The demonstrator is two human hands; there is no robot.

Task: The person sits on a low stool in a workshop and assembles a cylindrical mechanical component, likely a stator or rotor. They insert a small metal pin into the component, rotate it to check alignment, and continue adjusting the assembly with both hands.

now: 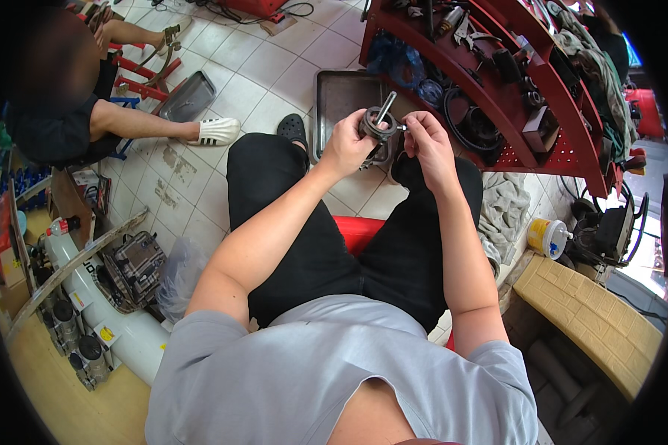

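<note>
1. Dark grey, ring-shaped metal part [382, 134] is sitting at upper centre of frame, held off the floor between the two hands, over the gap between the knees.
2. Left hand [346, 144] is gripping the part's left side, fingers wrapping the rim; far-side fingers are hidden.
3. Right hand [429, 141] is pinching, thumb and fingertips together, at a short bright metal stub [401, 128] that is sticking out of the part's right side. Turning it or only steadying it: cannot tell.
4. Key relation: stub is pointing right, its axis running roughly across the frame toward the right fingertips. Ring body is lying just left of those fingertips. Left hand is being the nearer one to the body, right hand to the stub.
5. Bright straight metal rod [387, 105] is rising from the ring's opening, long axis leaning to upper right; its free end is standing clear of both hands.
6. Rectangular dark metal tray [332, 96] is lying on the floor below and behind the part, upper centre.
7. Red metal rack [580, 122] is filling upper right, holding mixed tools.
8. Co-worker's white striped shoe [219, 132] is resting on pale floor tiles [252, 93], upper left.
</note>
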